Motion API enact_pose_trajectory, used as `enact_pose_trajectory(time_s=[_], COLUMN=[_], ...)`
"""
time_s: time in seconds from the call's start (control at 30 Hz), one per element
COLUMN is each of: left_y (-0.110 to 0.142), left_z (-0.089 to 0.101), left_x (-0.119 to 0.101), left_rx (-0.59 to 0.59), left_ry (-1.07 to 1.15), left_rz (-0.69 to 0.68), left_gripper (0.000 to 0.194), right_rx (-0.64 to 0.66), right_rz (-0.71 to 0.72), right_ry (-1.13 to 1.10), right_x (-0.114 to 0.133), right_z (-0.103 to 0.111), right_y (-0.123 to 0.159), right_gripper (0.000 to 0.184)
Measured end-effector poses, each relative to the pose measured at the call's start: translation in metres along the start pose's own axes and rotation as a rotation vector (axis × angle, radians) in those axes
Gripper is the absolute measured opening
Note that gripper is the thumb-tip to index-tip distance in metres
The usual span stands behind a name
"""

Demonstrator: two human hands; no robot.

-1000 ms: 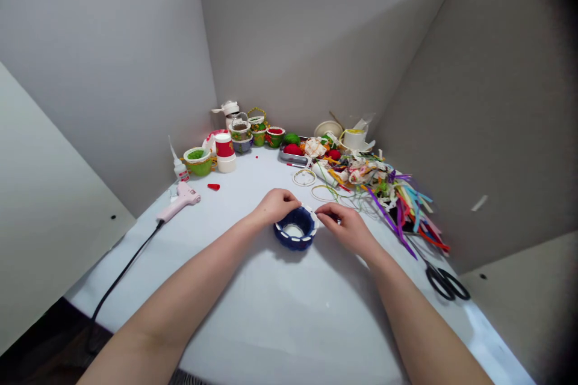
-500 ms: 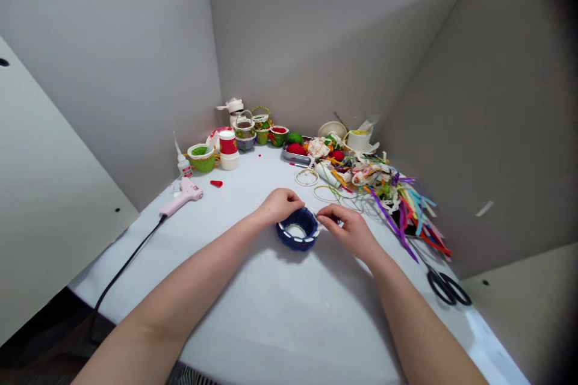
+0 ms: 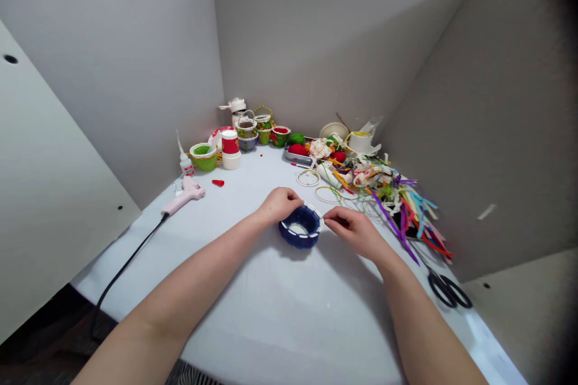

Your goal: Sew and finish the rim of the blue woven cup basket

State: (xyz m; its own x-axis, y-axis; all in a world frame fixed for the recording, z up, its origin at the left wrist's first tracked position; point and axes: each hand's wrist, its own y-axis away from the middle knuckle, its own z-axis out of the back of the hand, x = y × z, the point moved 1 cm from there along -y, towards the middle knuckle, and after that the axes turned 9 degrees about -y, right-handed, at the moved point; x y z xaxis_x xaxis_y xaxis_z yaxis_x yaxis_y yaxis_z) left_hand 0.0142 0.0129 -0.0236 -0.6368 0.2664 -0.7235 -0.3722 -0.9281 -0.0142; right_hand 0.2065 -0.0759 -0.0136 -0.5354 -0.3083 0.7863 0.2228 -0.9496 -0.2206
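A small dark blue basket (image 3: 300, 240) with a white-trimmed scalloped rim is tipped slightly on the white table, its pale bottom visible inside. My left hand (image 3: 280, 203) is closed on the far left part of the rim, thumb and fingers pinching it. On the right side of the rim, my right hand (image 3: 352, 227) has its thumb and forefinger pressed together right at the white trim. Whatever lies between those right fingertips is too small to make out.
A pink glue gun (image 3: 183, 195) with a black cord, a red cap (image 3: 218, 183) and a glue bottle (image 3: 186, 163) lie left. Small baskets (image 3: 247, 132) stand at the back. Right are tangled ribbons and trims (image 3: 368, 171) and black-handled scissors (image 3: 449, 290).
My right hand has shifted slightly right and down along the rim. The basket has turned or tilted a little, and the whole view has moved slightly.
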Motion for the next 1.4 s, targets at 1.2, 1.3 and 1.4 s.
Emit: enact_pose_trajectory(time_s=[1.2,1.3,1.4], left_y=[-0.002,-0.002,-0.002], left_z=[0.002,0.002,0.001], left_x=[0.001,0.001,0.001], left_rx=[0.052,0.045,0.030], left_ry=[0.019,0.012,0.001], left_rz=[-0.063,-0.061,-0.060], left_gripper=[0.023,0.023,0.022], right_rx=[-0.080,-0.142,-0.150], right_rz=[0.017,0.001,0.011], right_ry=[0.052,0.074,0.064], right_x=[-0.020,-0.021,-0.017], right_z=[-0.007,-0.002,-0.001], right_y=[-0.008,-0.007,-0.006], right_gripper=[0.021,0.022,0.020])
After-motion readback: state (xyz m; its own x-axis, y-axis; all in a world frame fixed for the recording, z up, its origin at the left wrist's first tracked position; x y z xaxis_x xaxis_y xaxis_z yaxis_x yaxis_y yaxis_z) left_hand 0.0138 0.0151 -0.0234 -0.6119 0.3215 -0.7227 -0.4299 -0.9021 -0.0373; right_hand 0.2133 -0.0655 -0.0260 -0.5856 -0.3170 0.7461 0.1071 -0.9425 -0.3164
